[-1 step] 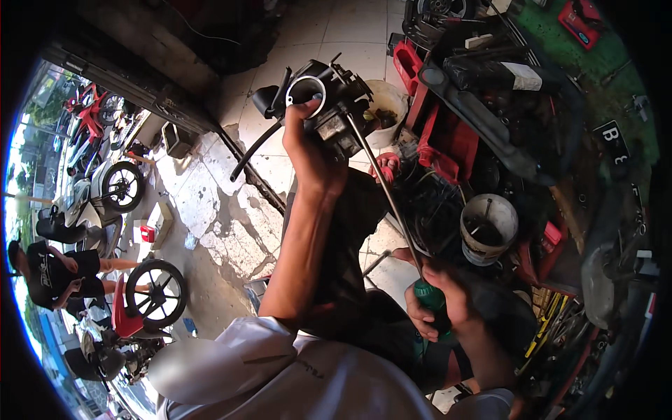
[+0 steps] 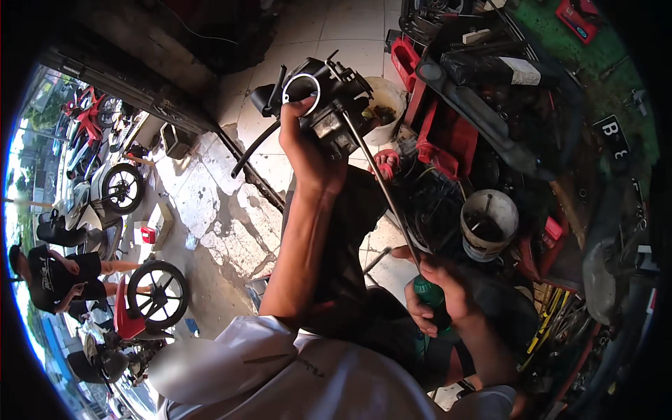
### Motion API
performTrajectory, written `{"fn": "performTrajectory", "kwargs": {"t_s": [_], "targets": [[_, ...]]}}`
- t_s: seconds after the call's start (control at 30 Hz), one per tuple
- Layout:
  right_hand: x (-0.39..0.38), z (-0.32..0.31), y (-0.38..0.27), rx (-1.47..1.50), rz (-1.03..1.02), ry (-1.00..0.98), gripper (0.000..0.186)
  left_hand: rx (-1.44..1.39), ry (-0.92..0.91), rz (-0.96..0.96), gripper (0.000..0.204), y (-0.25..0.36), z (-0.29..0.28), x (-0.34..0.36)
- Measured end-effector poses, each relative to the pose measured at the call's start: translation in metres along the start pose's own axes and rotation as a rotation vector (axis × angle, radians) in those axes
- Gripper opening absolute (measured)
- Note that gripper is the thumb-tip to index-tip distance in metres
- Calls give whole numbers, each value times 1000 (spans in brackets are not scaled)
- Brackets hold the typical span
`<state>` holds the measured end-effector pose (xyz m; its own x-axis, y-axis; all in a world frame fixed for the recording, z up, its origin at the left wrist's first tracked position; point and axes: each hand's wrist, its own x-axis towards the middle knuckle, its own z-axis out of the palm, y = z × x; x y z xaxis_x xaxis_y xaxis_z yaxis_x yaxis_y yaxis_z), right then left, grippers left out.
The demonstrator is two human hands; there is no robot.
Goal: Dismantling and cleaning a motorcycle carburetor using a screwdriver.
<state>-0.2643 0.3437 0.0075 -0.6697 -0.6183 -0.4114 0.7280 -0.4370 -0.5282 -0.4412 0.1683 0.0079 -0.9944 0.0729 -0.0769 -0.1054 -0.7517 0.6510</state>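
Barely anything is shifting; over the tiled workshop floor (image 2: 343, 31), left hand (image 2: 311, 162) is gripping an engine part (image 2: 327, 127), right hand (image 2: 450, 294) clasping a screwdriver (image 2: 428, 291), pointing forward-left.

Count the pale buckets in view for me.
2. One bucket shows partly behind the carburetor-like part in the left hand; the other bucket is beyond the right hand, toward the picture's right. More may be hidden.

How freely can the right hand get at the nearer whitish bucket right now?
Probably not freely: the right hand is wrapped around the screwdriver's green handle, though nothing evident blocks the way to the bucket.
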Motion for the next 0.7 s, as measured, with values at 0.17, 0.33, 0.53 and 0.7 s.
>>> {"fn": "performTrajectory", "kwargs": {"t_s": [0.17,0.33,0.53,0.7], "targets": [[-1,4,-14,-140,-75,40,42,2,-20,48,56,-3,-8,5],[1,4,-9,-270,-206,153,33,-77,-68,23,56,-2,-7,3],[10,0,9,-760,-440,463,29,99,7,143,30,-1,-14,7],[-7,8,2,-674,-320,423,43,262,63,113,37,0,-12,4]]}}
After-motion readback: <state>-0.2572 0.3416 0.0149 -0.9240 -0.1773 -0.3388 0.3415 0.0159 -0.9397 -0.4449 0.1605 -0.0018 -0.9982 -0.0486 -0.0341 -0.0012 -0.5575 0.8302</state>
